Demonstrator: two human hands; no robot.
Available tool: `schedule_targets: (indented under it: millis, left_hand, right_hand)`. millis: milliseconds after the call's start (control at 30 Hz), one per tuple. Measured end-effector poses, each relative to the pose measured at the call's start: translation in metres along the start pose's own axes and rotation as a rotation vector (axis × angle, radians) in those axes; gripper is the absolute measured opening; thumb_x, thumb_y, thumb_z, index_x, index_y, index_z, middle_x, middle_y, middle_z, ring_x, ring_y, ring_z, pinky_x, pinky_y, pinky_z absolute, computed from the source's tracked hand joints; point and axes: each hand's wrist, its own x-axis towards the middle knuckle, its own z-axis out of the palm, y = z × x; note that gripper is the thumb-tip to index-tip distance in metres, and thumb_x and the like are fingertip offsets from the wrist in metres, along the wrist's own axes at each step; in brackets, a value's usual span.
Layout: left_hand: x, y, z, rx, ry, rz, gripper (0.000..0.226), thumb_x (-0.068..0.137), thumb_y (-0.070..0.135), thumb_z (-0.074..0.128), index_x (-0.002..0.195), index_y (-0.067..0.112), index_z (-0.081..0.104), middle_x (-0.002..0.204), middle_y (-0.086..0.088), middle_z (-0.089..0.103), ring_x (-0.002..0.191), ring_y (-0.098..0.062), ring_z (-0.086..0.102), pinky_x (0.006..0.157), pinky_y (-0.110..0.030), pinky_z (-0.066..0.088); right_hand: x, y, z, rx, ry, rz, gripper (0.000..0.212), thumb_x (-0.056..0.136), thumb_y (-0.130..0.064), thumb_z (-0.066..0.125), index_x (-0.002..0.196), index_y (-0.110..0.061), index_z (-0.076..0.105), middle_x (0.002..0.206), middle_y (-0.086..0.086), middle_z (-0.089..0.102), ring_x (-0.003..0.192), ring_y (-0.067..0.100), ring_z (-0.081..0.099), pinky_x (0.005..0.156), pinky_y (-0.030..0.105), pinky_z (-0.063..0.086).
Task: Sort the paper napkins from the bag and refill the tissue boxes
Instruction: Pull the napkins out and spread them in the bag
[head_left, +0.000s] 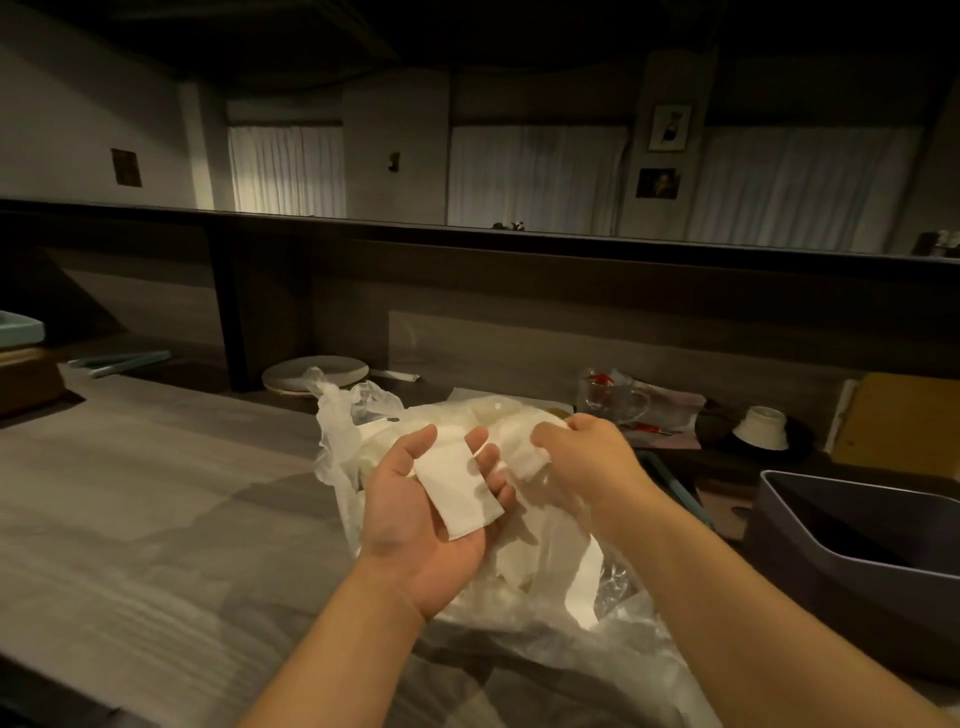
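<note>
Two bare forearms reach in from the bottom edge over the wood-grain counter (130, 493). Left hand (436, 512) is palm up, fingers relaxed and spread, and a folded white napkin (457, 491) lies flat across them, nothing curled around it. At about 2 o'clock from that palm, the right hand (582, 457) is knuckles up, fingers curled and pinching a crumpled bunch of napkins (519, 441) in the bag. That clear plastic bag (337, 415) sprawls open beneath both hands, heaped with loose white paper, one long strip trailing down toward 5 o'clock. Over at 3 o'clock sits a dark grey bin (852, 551), right beside the right forearm. Farther back at 1 o'clock, a glass mug (613, 397) and a small white cup (763, 426) stand on the counter. At 11 o'clock behind the bag, a pale round plate (317, 373) rests near the dark back panel.
</note>
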Motion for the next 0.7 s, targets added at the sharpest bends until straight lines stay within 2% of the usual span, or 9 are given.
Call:
schedule_targets:
  millis: [133, 200, 300, 400, 467, 500, 567, 633, 700]
  left_hand:
    - [-0.003, 0.001, 0.001, -0.035, -0.016, -0.055, 0.053, 0.089, 0.043, 0.064, 0.123, 0.003, 0.071, 0.111, -0.018, 0.072, 0.1, -0.032, 0.067, 0.105, -0.048, 0.05]
    - [-0.006, 0.001, 0.003, -0.043, -0.041, -0.114, 0.054, 0.09, 0.044, 0.065, 0.124, 0.002, 0.069, 0.108, -0.02, 0.072, 0.092, -0.034, 0.07, 0.1, -0.049, 0.053]
    - [-0.013, -0.003, 0.008, -0.006, -0.066, -0.185, 0.057, 0.088, 0.043, 0.066, 0.124, -0.001, 0.069, 0.117, -0.023, 0.071, 0.1, -0.036, 0.068, 0.1, -0.049, 0.051]
    - [-0.017, -0.003, 0.012, -0.006, -0.061, -0.207, 0.057, 0.09, 0.04, 0.067, 0.123, -0.006, 0.068, 0.124, -0.026, 0.068, 0.117, -0.038, 0.065, 0.111, -0.05, 0.045]
    - [-0.019, -0.002, 0.013, -0.065, -0.105, -0.233, 0.059, 0.092, 0.043, 0.065, 0.121, -0.008, 0.07, 0.131, -0.026, 0.064, 0.132, -0.028, 0.056, 0.116, -0.045, 0.04]
    - [-0.019, -0.002, 0.013, -0.081, -0.117, -0.234, 0.062, 0.092, 0.047, 0.064, 0.117, -0.009, 0.072, 0.13, -0.027, 0.064, 0.132, -0.024, 0.055, 0.115, -0.045, 0.041]
    - [-0.016, -0.004, 0.01, -0.066, -0.125, -0.2, 0.071, 0.093, 0.059, 0.058, 0.106, -0.008, 0.076, 0.125, -0.028, 0.067, 0.127, -0.027, 0.057, 0.111, -0.049, 0.042]
    - [-0.016, -0.007, 0.012, 0.001, -0.135, -0.156, 0.082, 0.092, 0.071, 0.049, 0.103, -0.005, 0.079, 0.123, -0.027, 0.069, 0.12, -0.037, 0.065, 0.112, -0.053, 0.044]
    - [-0.016, -0.008, 0.013, 0.057, -0.115, -0.132, 0.086, 0.092, 0.074, 0.044, 0.098, -0.003, 0.08, 0.118, -0.027, 0.071, 0.101, -0.043, 0.073, 0.1, -0.056, 0.052]
  right_hand:
    - [-0.021, -0.003, -0.024, 0.064, 0.034, -0.031, 0.009, 0.096, -0.014, 0.061, 0.097, -0.007, 0.067, 0.083, 0.015, 0.065, 0.069, 0.022, 0.058, 0.059, 0.034, 0.047]
    - [-0.029, -0.006, -0.032, 0.249, -0.002, 0.034, 0.005, 0.097, -0.007, 0.061, 0.097, -0.004, 0.065, 0.086, 0.016, 0.061, 0.069, 0.022, 0.053, 0.057, 0.032, 0.043]
    - [-0.045, -0.017, -0.042, 0.663, -0.078, 0.098, 0.008, 0.094, 0.001, 0.063, 0.101, -0.003, 0.063, 0.106, 0.023, 0.062, 0.08, 0.028, 0.059, 0.065, 0.032, 0.052]
    - [-0.06, -0.022, -0.04, 0.914, -0.281, 0.048, 0.021, 0.091, 0.0, 0.061, 0.113, 0.004, 0.062, 0.107, 0.023, 0.07, 0.076, 0.028, 0.073, 0.061, 0.033, 0.06]
    - [-0.066, -0.02, -0.033, 0.892, -0.361, 0.04, 0.029, 0.091, -0.002, 0.061, 0.12, 0.003, 0.061, 0.111, 0.025, 0.073, 0.085, 0.032, 0.075, 0.063, 0.035, 0.061]
    - [-0.067, -0.018, -0.029, 0.871, -0.37, 0.051, 0.032, 0.09, -0.002, 0.061, 0.122, 0.001, 0.061, 0.114, 0.025, 0.073, 0.092, 0.035, 0.074, 0.065, 0.037, 0.062]
    - [-0.067, -0.013, -0.023, 0.856, -0.376, 0.081, 0.038, 0.088, 0.0, 0.059, 0.126, -0.001, 0.06, 0.118, 0.025, 0.071, 0.097, 0.039, 0.073, 0.067, 0.039, 0.062]
    - [-0.064, -0.008, -0.018, 0.8, -0.361, 0.109, 0.042, 0.09, 0.001, 0.055, 0.132, -0.003, 0.054, 0.125, 0.026, 0.067, 0.095, 0.043, 0.074, 0.071, 0.044, 0.063]
    - [-0.061, -0.005, -0.016, 0.686, -0.327, 0.128, 0.043, 0.094, 0.001, 0.051, 0.136, -0.01, 0.049, 0.132, 0.025, 0.06, 0.094, 0.045, 0.074, 0.082, 0.053, 0.062]
